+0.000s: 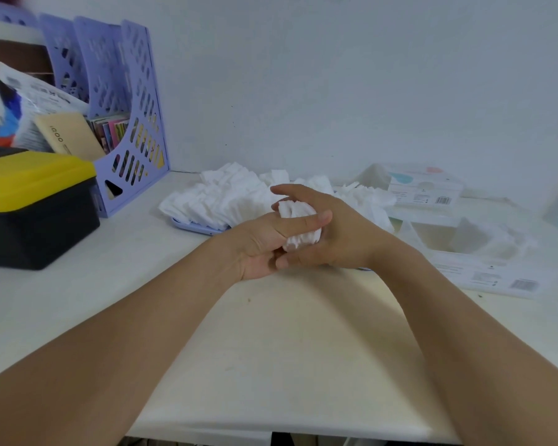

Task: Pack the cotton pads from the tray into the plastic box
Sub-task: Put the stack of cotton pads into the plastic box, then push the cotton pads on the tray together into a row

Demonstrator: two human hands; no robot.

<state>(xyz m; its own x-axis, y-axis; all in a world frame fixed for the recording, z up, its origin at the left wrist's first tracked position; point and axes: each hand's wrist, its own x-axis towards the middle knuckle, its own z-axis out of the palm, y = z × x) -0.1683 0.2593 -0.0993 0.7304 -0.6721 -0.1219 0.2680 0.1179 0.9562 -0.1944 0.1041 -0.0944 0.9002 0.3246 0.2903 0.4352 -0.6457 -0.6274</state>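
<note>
Together at centre, left hand (258, 249) and right hand (332, 233) clasp a small stack of cotton pads (298, 225); tray (190, 226) heaped at 12 o'clock, plastic box (471, 243) at 3, on a white table (78, 300).

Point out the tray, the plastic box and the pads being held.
tray (190, 227), head view, its lavender front rim.
plastic box (414, 235), head view, its clear left wall.
held pads (298, 225), head view, the stack's middle.
</note>
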